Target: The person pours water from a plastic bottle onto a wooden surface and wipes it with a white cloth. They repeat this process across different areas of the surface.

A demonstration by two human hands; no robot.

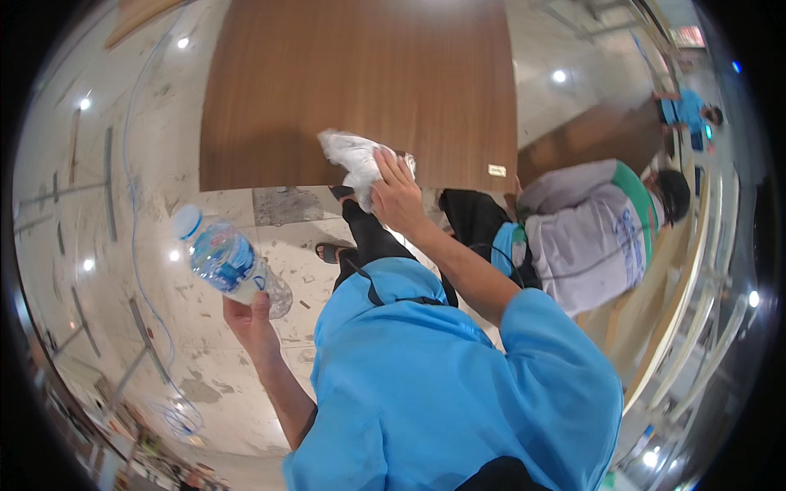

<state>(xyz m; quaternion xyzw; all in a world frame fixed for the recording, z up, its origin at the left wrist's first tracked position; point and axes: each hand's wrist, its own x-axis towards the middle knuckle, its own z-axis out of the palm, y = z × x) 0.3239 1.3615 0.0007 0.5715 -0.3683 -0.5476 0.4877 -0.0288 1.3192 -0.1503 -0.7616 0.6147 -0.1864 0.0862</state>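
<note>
In my left hand (250, 323) is a clear plastic bottle (223, 255) with a blue label and a pale blue cap, gripped near its base and tilted to the left, out beside the table. My right hand (396, 190) presses a crumpled white cloth (354, 157) at the near edge of a brown wood-grain tabletop (360, 90). Part of the cloth lies over the surface and part hangs past the edge. A small pale label (496, 170) is stuck near the panel's right corner.
Close on my right, a person in a grey and green shirt (585, 229) bends beside another brown panel (594, 147). Farther off stands a person in blue (688, 108). A thin cable (131, 213) and metal frames (110, 184) lie on the dirty tiled floor (221, 393) at left.
</note>
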